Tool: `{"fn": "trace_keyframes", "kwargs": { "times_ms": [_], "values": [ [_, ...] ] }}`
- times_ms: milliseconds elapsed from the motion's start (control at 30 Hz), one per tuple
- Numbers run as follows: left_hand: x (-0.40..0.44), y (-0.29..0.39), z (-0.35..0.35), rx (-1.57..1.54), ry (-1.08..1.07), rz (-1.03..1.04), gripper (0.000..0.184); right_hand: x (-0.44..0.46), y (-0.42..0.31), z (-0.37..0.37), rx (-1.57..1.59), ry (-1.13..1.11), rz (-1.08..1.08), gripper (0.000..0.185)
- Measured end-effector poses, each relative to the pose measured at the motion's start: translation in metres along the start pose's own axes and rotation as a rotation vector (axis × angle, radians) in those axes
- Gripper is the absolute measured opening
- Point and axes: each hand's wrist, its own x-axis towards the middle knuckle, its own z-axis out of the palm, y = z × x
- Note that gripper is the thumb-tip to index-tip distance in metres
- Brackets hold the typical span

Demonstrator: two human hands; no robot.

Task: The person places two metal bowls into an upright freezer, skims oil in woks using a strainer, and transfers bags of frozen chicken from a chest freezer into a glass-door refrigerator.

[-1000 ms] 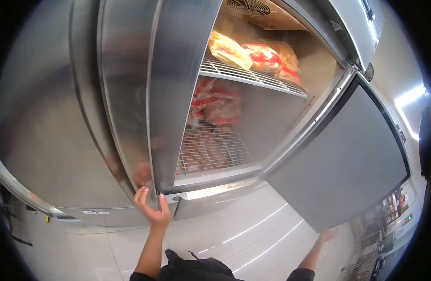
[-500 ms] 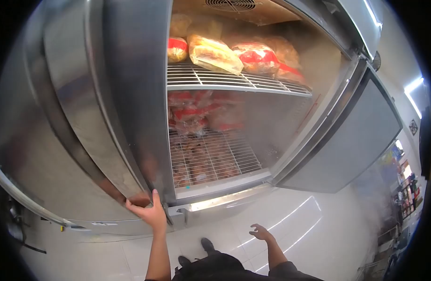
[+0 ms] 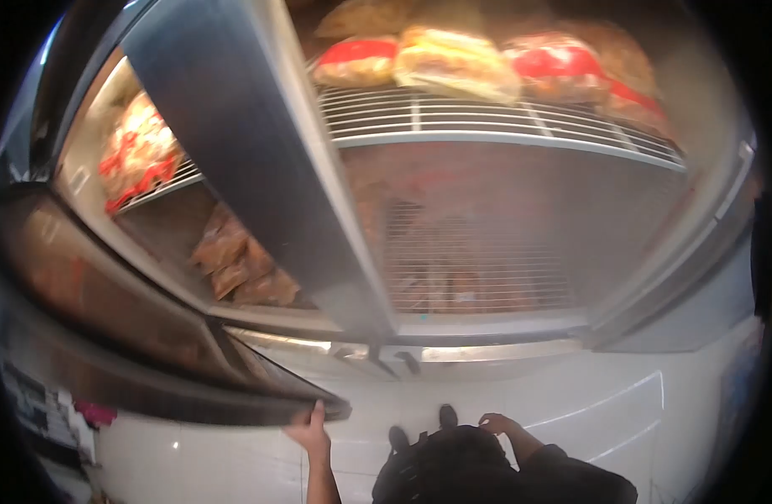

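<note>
My left hand [image 3: 312, 433] grips the lower corner of the left freezer door [image 3: 260, 410], its thumb on the edge and its other fingers partly hidden and blurred. That door stands swung out to the left. My right hand [image 3: 495, 422] hangs by my waist, holding nothing, fingers loosely bent and apart. Inside the right bay, plastic bags of food with red bands [image 3: 558, 69] and a yellowish bag [image 3: 457, 63] lie on a white wire shelf [image 3: 486, 126]. In the left bay sit a red-and-white bag [image 3: 142, 151] and brownish bags [image 3: 243, 260] lower down.
A steel post [image 3: 243, 143] divides the two bays. The right door [image 3: 680, 311] also stands open. Cold mist blurs the lower wire rack [image 3: 478, 252]. My shoes [image 3: 448, 415] are on the pale tiled floor [image 3: 570, 412] before the freezer.
The left door has swung open toward the left with my left hand on it, exposing the left bay. My right hand has drawn in closer to my waist. The view has shifted left.
</note>
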Motion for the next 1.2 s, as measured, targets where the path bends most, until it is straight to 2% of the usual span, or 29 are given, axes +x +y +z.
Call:
{"fn": "trace_keyframes", "kwargs": {
  "times_ms": [33, 67, 133, 233, 267, 300, 333, 367, 400, 467, 567, 667, 700, 733, 767, 800, 833, 900, 1000, 1033, 1100, 1200],
  "values": [
    [-0.010, -0.001, -0.034, 0.025, 0.041, -0.004, 0.048, 0.001, -0.010, -0.008, 0.043, -0.050, 0.012, 0.036],
    [-0.021, 0.006, -0.068, 0.137, 0.139, -0.068, 0.038, 0.010, -0.019, -0.017, -0.093, -0.117, -0.047, 0.033],
    [-0.029, -0.014, -0.152, 0.225, 0.267, -0.038, 0.041, 0.030, -0.038, -0.034, -0.376, -0.243, -0.165, 0.030],
    [-0.041, -0.006, -0.237, 0.349, 0.543, 0.033, 0.067, 0.087, -0.059, -0.051, -0.433, -0.353, -0.108, 0.033],
    [-0.039, 0.026, -0.228, 0.290, 0.496, 0.198, 0.083, 0.097, -0.062, -0.054, -0.445, -0.380, -0.078, 0.035],
    [-0.036, 0.025, -0.243, 0.354, 0.573, 0.283, 0.088, 0.093, -0.077, -0.058, -0.302, -0.307, -0.082, 0.033],
    [-0.036, 0.025, -0.255, 0.336, 0.707, 0.186, 0.089, 0.093, -0.091, -0.061, -0.277, -0.287, -0.114, 0.033],
    [-0.031, 0.041, -0.246, 0.339, 0.722, 0.188, 0.085, 0.094, -0.106, -0.064, -0.249, -0.264, -0.149, 0.033],
    [-0.020, 0.019, -0.273, 0.344, 0.847, 0.233, 0.073, 0.092, -0.121, -0.065, -0.217, -0.238, -0.184, 0.033],
    [-0.003, 0.020, -0.296, 0.412, 0.762, 0.296, 0.064, 0.089, -0.132, -0.061, -0.122, -0.254, -0.238, 0.033],
    [0.028, -0.006, -0.325, 0.546, 1.104, 0.350, 0.063, 0.077, -0.138, -0.055, -0.098, -0.208, -0.245, 0.033],
    [0.042, -0.007, -0.346, 0.458, 1.082, 0.209, 0.069, 0.063, -0.109, -0.051, -0.121, -0.156, -0.192, 0.033],
    [0.055, -0.023, -0.361, 0.321, 1.137, 0.210, 0.068, 0.062, -0.093, -0.048, -0.116, -0.140, -0.171, 0.033],
    [0.063, -0.025, -0.368, 0.464, 1.186, 0.251, 0.065, 0.055, -0.079, -0.046, -0.108, -0.122, -0.095, 0.032],
    [0.062, -0.013, -0.360, 0.374, 1.091, 0.228, 0.060, 0.048, -0.063, -0.046, -0.099, -0.106, -0.020, 0.032],
    [0.069, -0.005, -0.343, 0.273, 1.133, 0.288, 0.057, 0.039, -0.047, -0.046, -0.090, -0.094, 0.056, 0.031],
    [0.070, -0.004, -0.350, 0.395, 1.128, 0.213, 0.055, 0.033, -0.029, -0.047, -0.053, -0.103, 0.102, 0.031],
    [0.074, -0.004, -0.340, 0.386, 1.187, 0.302, 0.055, 0.026, -0.002, -0.042, 0.016, -0.127, 0.183, 0.030],
    [0.076, -0.012, -0.340, 0.340, 1.242, 0.241, 0.058, 0.011, 0.005, -0.023, -0.093, -0.121, 0.297, 0.029],
    [0.075, -0.011, -0.335, 0.399, 1.275, 0.243, 0.060, 0.009, 0.005, -0.016, -0.117, -0.120, 0.254, 0.028],
    [0.067, -0.011, -0.323, 0.391, 1.212, 0.247, 0.059, 0.006, -0.001, 0.003, -0.169, -0.121, 0.165, 0.025],
    [0.053, -0.019, -0.303, 0.376, 1.106, 0.254, 0.058, -0.017, -0.046, 0.034, 0.015, -0.003, 0.162, 0.025]
  ]
}}
